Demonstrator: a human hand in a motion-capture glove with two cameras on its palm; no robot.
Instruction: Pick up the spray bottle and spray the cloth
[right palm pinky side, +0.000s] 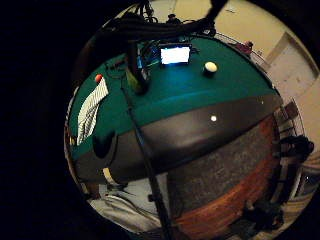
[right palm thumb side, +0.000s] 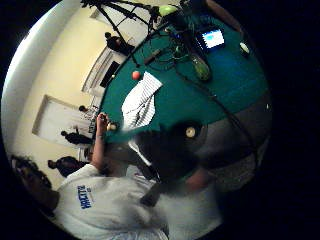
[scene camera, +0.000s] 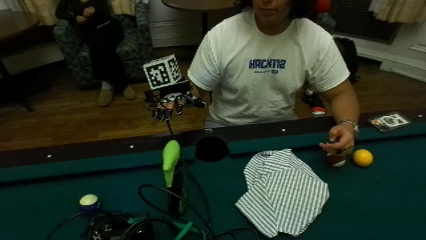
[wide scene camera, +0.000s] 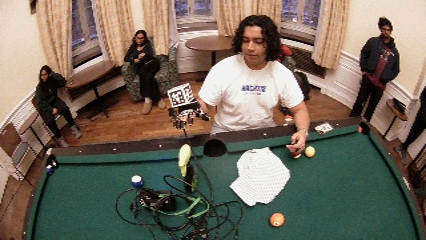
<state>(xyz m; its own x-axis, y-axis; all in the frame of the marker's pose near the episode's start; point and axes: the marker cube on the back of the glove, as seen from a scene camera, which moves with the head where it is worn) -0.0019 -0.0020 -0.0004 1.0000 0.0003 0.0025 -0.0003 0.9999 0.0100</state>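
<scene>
— So, what do I have on the felt?

— I count one spray bottle (scene camera: 171, 162) with a green head, upright left of centre in the outside view, and one striped cloth (scene camera: 282, 192) lying flat to its right, apart from it.

— And the gloved right hand (scene camera: 166, 104)?

— Upper left of the bottle, raised beyond the rail (scene camera: 80, 150), fingers hanging relaxed, holding nothing. I see the bare hand (scene camera: 341, 138) resting on one dark ball (scene camera: 335, 160) beside one yellow ball (scene camera: 363, 157).

Outside views across table (scene camera: 373, 200), palm views above.
</scene>
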